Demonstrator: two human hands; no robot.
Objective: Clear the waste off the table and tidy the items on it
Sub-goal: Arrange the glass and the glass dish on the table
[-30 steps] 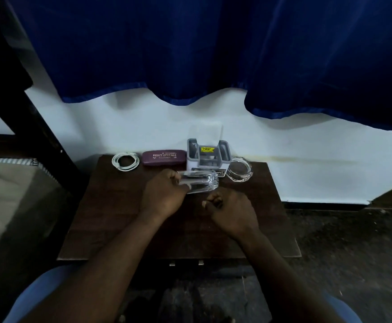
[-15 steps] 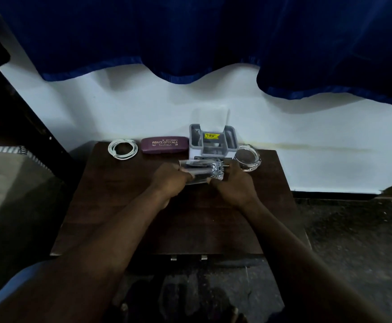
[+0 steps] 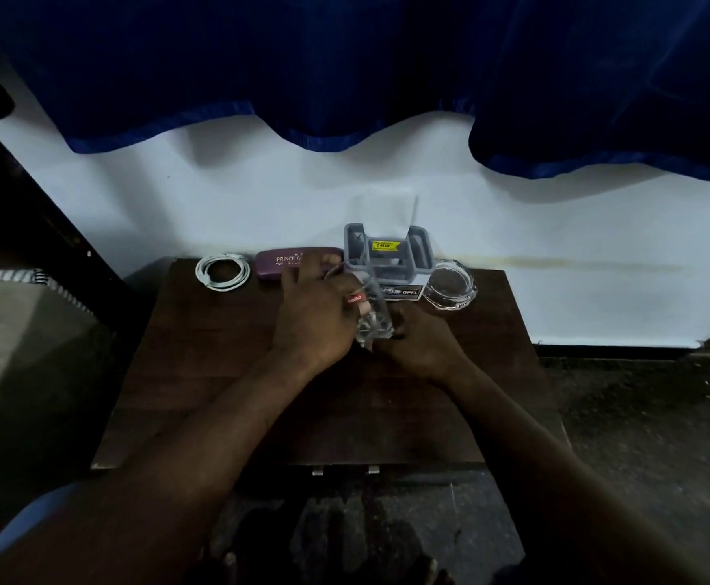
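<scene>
A clear drinking glass (image 3: 366,306) is held tilted above the dark wooden table (image 3: 226,373), its mouth toward the wall. My left hand (image 3: 315,314) wraps around its side. My right hand (image 3: 416,344) touches its base end from the right, fingers curled. Something small and red-and-white shows at the glass near my left fingers. Along the back edge lie a coiled white cable (image 3: 221,272), a maroon spectacle case (image 3: 281,259), a grey packaged item with a yellow sticker (image 3: 387,255) and a clear glass ashtray (image 3: 450,285).
The table stands against a white wall (image 3: 556,230) under a blue curtain (image 3: 345,69). A bed or mattress edge (image 3: 7,331) sits to the left. Dark floor (image 3: 640,415) lies to the right and in front.
The glass lay sideways between both hands; it now points away from me, tilted up. My hands have drawn slightly back from the packaged item. The camera has moved closer.
</scene>
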